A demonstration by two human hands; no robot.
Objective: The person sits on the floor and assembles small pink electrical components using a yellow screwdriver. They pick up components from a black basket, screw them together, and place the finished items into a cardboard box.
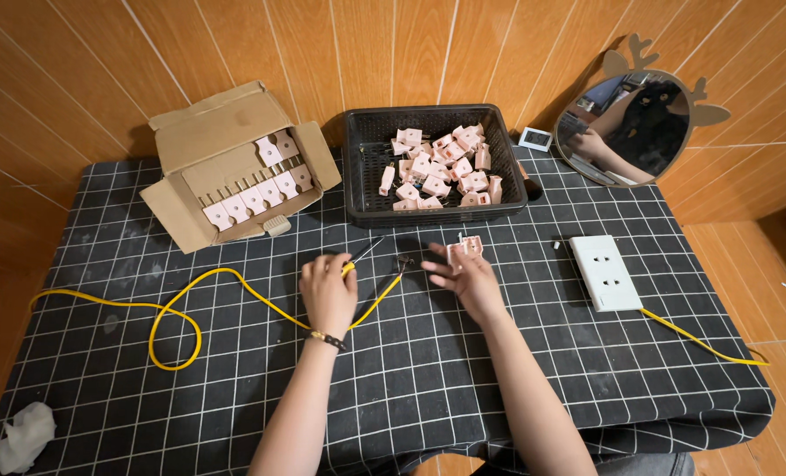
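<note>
Left hand [328,291] is closed around a yellow-handled screwdriver with a black shaft [360,256], tip pointing far-right, mid-table. Right hand [468,278] is open, fingers spread, resting just near of a small pink plastic socket part [465,250], touching or almost touching it; cannot tell which. A yellow insulated cable [181,304] with a bare end runs between the hands and loops left, reaching close to the left table edge. Black white-grid tablecloth [428,379] has open room near and left. Far centre: one black plastic mesh basket [358,167] piled with pink parts, too many to count. Far left: one open brown cardboard box [212,132] with rows of the same parts. Right: one white rectangular wall socket plate [604,271] with its own yellow lead. Far right: one round antlered mirror [626,128]. Near-left corner: one crumpled white tissue [25,435].
</note>
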